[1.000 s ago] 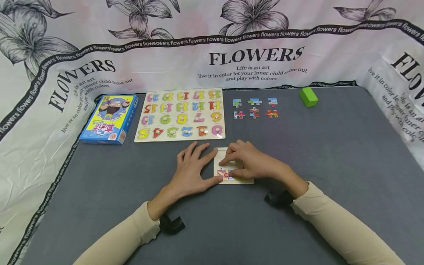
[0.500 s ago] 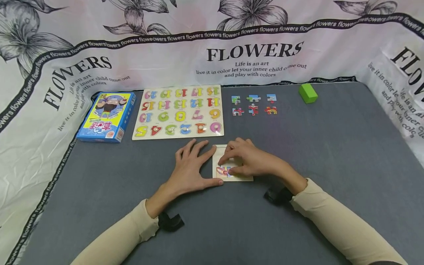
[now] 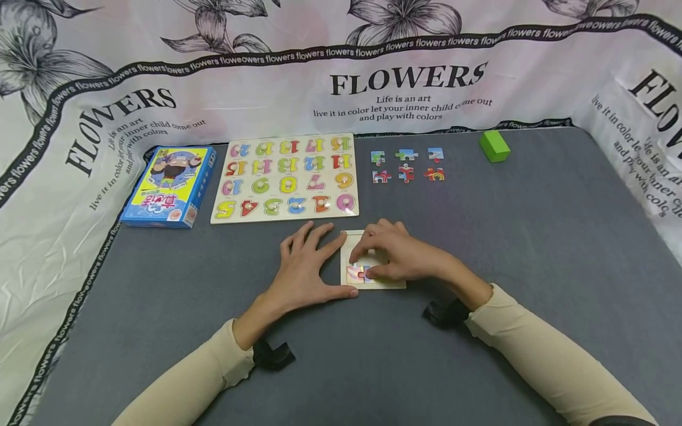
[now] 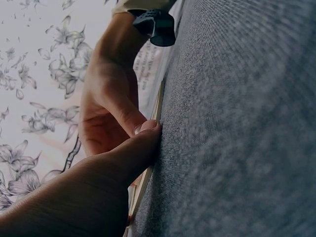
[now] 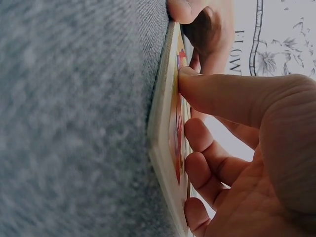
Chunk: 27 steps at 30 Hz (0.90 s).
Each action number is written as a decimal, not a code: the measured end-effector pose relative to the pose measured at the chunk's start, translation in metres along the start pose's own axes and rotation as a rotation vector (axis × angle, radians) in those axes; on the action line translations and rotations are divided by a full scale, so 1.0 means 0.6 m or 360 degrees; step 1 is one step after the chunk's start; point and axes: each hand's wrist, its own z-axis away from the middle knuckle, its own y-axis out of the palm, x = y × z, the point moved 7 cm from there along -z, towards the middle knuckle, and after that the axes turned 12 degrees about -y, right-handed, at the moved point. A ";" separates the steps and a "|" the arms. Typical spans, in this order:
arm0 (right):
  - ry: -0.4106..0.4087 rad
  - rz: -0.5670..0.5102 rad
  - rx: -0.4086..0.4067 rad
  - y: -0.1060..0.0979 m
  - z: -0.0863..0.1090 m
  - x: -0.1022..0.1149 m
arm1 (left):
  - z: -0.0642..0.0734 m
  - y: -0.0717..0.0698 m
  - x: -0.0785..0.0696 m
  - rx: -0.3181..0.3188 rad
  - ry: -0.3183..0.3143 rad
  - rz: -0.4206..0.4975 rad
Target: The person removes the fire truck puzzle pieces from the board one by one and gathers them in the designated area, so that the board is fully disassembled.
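Note:
A small pale wooden puzzle tray (image 3: 391,284) lies on the table in front of the person. Colourful puzzle pieces (image 3: 354,274) sit in its near left part, partly covered by fingers. My left hand (image 3: 306,269) is spread at the tray's left side, its thumb at the near edge and its index fingertip at the far left corner. Over the tray bends my right hand (image 3: 399,251), thumb and curled index fingertip close around a puzzle piece. In the right wrist view the thumb (image 5: 217,91) presses at the colourful surface, while the other fingertips touch the tray's face.
Beyond the tray lies a number board (image 3: 285,218) with coloured digits, and left of it a blue and yellow box (image 3: 167,186). Two short rows of loose puzzle pieces (image 3: 407,173) lie to the right, with a green block (image 3: 494,147) farther right. A flower-printed cloth (image 3: 256,94) borders the table.
The view has tipped slightly, so everything sits a little higher in it. Both hands stay at the tray; the pieces by the right thumb show a slightly different glare.

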 end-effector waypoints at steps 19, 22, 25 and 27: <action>-0.0046 -0.0011 0.0054 -0.002 -0.003 0.008 | 0.000 -0.002 0.001 -0.0025 0.0001 0.0023; -0.0044 -0.0006 0.0059 -0.001 -0.004 0.010 | 0.000 -0.003 0.001 -0.0019 -0.0002 0.0028; -0.0043 0.0007 0.0055 0.001 -0.004 0.011 | 0.000 -0.003 0.001 -0.0012 -0.0001 0.0040; -0.0047 0.0016 0.0048 0.002 -0.005 0.011 | 0.000 -0.002 0.001 -0.0006 -0.0004 0.0042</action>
